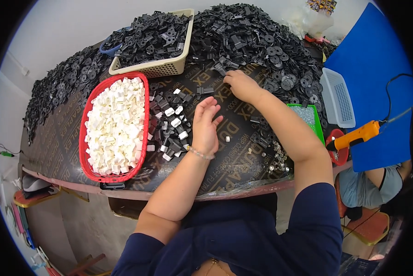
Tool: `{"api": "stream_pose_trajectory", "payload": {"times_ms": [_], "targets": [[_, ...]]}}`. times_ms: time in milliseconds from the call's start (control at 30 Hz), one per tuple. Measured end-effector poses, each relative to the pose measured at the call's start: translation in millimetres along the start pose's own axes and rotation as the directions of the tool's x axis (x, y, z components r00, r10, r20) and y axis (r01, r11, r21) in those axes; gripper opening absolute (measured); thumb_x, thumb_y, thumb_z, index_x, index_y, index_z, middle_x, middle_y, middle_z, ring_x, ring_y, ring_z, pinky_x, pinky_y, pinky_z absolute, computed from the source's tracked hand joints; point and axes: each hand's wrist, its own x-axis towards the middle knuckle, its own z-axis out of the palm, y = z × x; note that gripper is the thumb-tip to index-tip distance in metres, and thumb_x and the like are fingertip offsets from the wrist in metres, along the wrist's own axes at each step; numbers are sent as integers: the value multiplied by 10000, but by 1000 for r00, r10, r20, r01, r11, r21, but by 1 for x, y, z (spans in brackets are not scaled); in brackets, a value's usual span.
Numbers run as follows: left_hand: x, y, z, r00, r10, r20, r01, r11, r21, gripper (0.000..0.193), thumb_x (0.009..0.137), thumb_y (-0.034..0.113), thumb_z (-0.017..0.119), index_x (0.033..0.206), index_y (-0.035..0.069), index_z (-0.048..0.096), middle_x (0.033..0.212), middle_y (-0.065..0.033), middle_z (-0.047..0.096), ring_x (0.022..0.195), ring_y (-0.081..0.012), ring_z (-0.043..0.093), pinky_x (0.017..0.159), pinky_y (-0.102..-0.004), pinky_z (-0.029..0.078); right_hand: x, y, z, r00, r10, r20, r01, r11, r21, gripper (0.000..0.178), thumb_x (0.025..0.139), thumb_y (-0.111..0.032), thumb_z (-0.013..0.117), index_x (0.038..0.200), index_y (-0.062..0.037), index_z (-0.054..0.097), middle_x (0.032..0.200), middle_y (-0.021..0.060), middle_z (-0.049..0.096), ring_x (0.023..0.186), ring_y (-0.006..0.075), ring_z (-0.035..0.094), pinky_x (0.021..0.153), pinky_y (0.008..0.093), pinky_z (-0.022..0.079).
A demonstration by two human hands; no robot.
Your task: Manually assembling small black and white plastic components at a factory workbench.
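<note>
Pieces of white plastic (115, 126) fill a red basket (146, 110) at left; my left hand (205, 131) hangs open, seemingly empty; a black part (220, 67) lies just beyond my nearer right hand (244, 86), up and leftward, its long axis unclear; those fingers curl, gripping or not I cannot tell. Pale lettering crosses the dark tabletop (61, 138).

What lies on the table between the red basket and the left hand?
In the head view, black parts and white pieces lie loosely scattered between the red basket and the left hand.
</note>
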Motion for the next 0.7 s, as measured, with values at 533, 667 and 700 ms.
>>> {"api": "stream_pose_trajectory", "payload": {"times_ms": [533, 667, 700], "targets": [[8, -14, -6, 996, -50, -70, 46, 997, -65, 641, 1002, 186, 506, 1553, 89, 192, 1518, -156, 313, 1428, -351, 291, 1120, -503, 320, 14, -64, 10, 996, -86, 22, 87, 996, -10, 344, 820, -163, 696, 1157, -98, 682, 1107, 107, 703, 1111, 298, 634, 970, 460, 464], [3, -8, -5, 996, -42, -82, 37, 997, -68, 693, 1006, 179, 491, 1581, 98, 113, 1559, -191, 243, 1461, -370, 243, 1149, -519, 293, 2, -60, -49, 960, -64, 273, 43, 996, 82, 266, 779, -175, 709, 1023, -72, 731, 982, 142, 732, 944, 331, 699, 838, 443, 539], [3, -9, -4, 997, -53, -61, 47, 995, -85, 690, 1007, 178, 488, 1580, 92, 113, 1564, -194, 226, 1459, -370, 244, 1156, -516, 289, -3, -53, -60, 930, -102, 353, 36, 982, 188, 266, 772, -195, 711, 1003, -65, 738, 987, 147, 733, 948, 339, 697, 834, 432, 545]]}}
